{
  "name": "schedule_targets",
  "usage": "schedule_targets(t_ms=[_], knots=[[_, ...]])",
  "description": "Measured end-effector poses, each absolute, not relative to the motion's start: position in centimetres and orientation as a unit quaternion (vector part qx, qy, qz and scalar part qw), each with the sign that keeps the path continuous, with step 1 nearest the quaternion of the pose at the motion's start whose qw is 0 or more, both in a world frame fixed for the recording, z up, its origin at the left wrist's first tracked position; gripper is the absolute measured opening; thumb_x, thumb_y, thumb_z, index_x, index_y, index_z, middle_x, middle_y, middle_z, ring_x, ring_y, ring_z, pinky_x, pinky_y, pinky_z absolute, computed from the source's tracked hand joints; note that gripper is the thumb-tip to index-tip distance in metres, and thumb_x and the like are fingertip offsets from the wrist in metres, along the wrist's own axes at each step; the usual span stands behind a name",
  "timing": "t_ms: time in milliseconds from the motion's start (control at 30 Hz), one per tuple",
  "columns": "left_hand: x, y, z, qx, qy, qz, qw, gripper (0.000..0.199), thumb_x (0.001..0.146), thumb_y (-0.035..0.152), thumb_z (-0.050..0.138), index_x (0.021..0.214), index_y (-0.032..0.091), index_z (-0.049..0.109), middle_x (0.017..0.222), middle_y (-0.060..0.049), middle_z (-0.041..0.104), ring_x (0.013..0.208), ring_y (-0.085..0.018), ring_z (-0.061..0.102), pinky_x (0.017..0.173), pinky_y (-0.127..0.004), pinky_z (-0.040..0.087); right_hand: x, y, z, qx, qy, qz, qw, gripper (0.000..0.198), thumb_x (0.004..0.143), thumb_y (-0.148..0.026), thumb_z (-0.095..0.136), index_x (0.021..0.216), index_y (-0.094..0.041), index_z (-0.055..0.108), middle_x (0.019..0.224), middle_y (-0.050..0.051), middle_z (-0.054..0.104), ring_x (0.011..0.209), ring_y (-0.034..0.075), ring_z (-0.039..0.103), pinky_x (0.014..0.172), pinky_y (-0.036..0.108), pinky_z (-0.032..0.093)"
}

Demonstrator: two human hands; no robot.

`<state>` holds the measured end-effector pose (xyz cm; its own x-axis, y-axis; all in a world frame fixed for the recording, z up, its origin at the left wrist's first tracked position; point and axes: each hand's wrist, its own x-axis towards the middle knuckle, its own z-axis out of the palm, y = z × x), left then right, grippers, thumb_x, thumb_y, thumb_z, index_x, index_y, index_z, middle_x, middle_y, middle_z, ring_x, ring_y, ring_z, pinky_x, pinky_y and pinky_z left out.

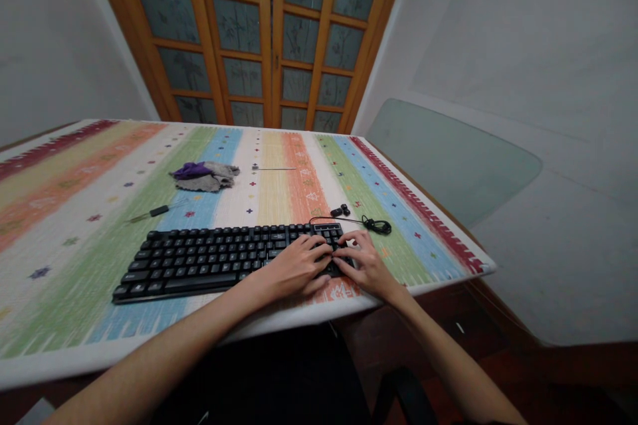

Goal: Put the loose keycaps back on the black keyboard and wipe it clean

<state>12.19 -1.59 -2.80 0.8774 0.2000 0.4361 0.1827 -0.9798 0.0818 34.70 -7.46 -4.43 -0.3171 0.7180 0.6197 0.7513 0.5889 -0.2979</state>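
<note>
A black keyboard (189,255) lies along the table's near edge. Both hands are over its right end, at the number pad. My left hand (299,265) rests there palm down, its fingers stretched out and slightly bent across the keys, the thumb apart and nearer the edge. From the right, my right hand (366,262) reaches in with curled fingers. Its thumb and a fingertip come together close to the left fingertips; whatever is between them is too small to tell. Just beyond the pad sit a few small black pieces (340,210), perhaps keycaps, beside a coiled black cable (376,224).
A crumpled grey and purple cloth (205,176) lies farther back. Left of it is a small dark tool with thin wires (159,210); a thin rod (275,168) lies to the right. A striped cloth covers the table (70,239). Wooden glazed doors (272,46) stand behind.
</note>
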Motion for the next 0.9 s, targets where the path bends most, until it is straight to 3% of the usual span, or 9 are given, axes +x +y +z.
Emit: schedule_targets(t_ms=[533, 900], knots=[[11.6, -1.2, -2.9, 0.965, 0.081, 0.25, 0.001, 0.027, 0.098, 0.028, 0.056, 0.119, 0.014, 0.066, 0.118, -0.01, 0.071, 0.121, -0.03, 0.056, 0.103, -0.044, 0.044, 38.0, -4.1, -2.8, -0.526, -0.745, -0.048, 0.408, 0.014, 0.095, -0.031, 0.062, 0.092, -0.025, 0.075, 0.106, 0.008, 0.066, 0.106, 0.028, 0.057, 0.097, 0.047, 0.044], [11.4, -1.3, -2.9, 0.968, 0.085, 0.235, 0.027, 0.028, 0.099, 0.028, 0.054, 0.121, 0.014, 0.065, 0.12, -0.01, 0.071, 0.123, -0.03, 0.056, 0.104, -0.045, 0.043, 42.1, 4.5, -2.4, -0.612, -0.741, -0.021, 0.274, 0.02, 0.09, -0.029, 0.062, 0.094, -0.022, 0.08, 0.107, 0.01, 0.07, 0.106, 0.029, 0.059, 0.1, 0.048, 0.041]])
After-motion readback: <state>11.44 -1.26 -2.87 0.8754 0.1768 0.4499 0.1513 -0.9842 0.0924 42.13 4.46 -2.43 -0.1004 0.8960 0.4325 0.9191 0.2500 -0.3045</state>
